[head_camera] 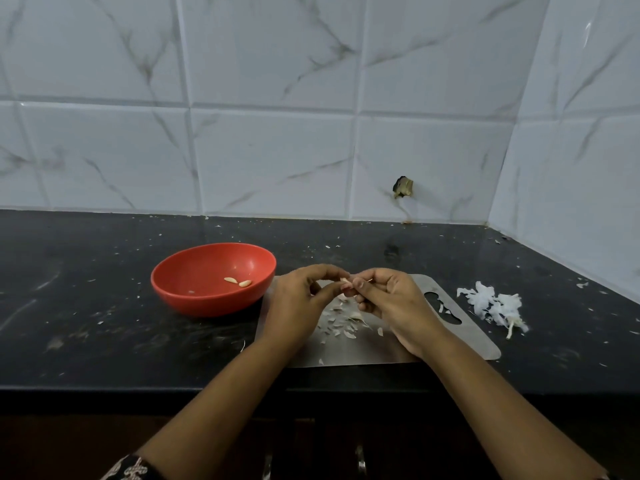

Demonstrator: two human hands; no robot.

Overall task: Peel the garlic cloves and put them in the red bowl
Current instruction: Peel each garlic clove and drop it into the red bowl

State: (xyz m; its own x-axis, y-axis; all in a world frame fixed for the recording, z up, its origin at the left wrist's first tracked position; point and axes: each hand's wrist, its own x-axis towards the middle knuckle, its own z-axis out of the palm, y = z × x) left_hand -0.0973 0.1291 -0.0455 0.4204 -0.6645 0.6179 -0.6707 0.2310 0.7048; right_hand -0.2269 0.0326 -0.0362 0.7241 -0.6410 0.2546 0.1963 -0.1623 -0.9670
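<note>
The red bowl (194, 289) stands on the black counter, left of my hands, with two peeled garlic cloves (238, 281) lying inside. My left hand (298, 303) and my right hand (391, 299) meet above the steel cutting board (450, 344). Together their fingertips pinch a small garlic clove (346, 280), which is mostly hidden by the fingers. Loose bits of garlic skin (341, 325) lie on the board under my hands.
A heap of white garlic skins and a stem (493, 306) lies on the counter (86, 323) right of the board. Tiled walls close the back and right sides. Small skin flakes are scattered over the counter. The counter's front edge runs below my forearms.
</note>
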